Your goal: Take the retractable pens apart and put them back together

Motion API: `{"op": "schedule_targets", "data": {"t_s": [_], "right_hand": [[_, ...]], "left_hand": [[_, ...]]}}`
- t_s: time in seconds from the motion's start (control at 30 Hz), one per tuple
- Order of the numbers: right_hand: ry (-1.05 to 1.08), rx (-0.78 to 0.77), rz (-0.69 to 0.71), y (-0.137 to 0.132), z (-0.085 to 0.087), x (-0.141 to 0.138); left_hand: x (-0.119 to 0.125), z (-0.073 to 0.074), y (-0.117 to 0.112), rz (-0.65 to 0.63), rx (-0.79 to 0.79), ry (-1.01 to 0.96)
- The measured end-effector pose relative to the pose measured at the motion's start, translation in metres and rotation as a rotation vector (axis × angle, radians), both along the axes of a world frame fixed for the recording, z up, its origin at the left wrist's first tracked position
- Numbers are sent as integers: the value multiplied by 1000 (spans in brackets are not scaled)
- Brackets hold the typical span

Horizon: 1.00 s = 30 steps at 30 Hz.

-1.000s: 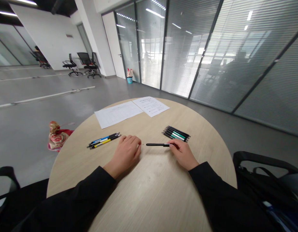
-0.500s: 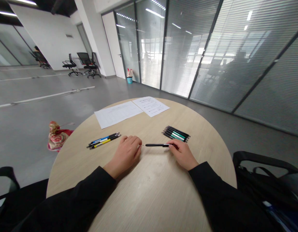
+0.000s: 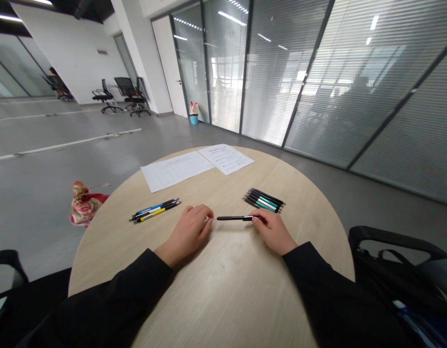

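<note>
My right hand (image 3: 274, 232) is closed around one end of a slim black pen (image 3: 234, 218), held level just above the table. The pen's thin, pale tip points left and reaches the fingertips of my left hand (image 3: 192, 227). That hand is closed in a pinch at the tip; whatever lies between its fingers is too small to make out. Just beyond my right hand lies a tight row of several black pens (image 3: 265, 199), some with green or white bands. Left of my left hand, a small group of pens (image 3: 156, 210) shows blue, black and yellow barrels.
Two printed sheets (image 3: 176, 170) lie at the far side of the round wooden table (image 3: 223, 299). Chairs flank it, with a black armrest (image 3: 397, 237) at right. On the floor at left sits a red and cream bag (image 3: 83, 205). Glass partitions stand beyond.
My left fingertips have closed in slightly on the pen's tip, and the small gap between them has narrowed. My right hand and the laid-out pens stay nearly still.
</note>
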State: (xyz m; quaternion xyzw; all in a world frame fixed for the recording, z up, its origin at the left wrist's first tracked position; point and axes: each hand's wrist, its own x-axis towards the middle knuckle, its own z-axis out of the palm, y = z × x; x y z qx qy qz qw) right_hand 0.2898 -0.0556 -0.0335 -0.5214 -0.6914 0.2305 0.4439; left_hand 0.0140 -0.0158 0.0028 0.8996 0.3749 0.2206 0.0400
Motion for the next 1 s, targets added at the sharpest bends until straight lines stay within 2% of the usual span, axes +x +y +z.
{"op": "schedule_targets", "data": {"t_s": [0.23,0.53,0.73,1.0], "right_hand": [[-5,-9,1,1,-3,1],[2,2,11,0,-2,0],[-1,-29,38,2,-4,0],[16,-16,0,1,-1,0]], "left_hand": [[-1,-3,2,3,-56,-65],[3,3,-2,20,-118,-114],[4,1,-3,-2,-162,-152],[-1,-4,1,35,-140,-149]]}}
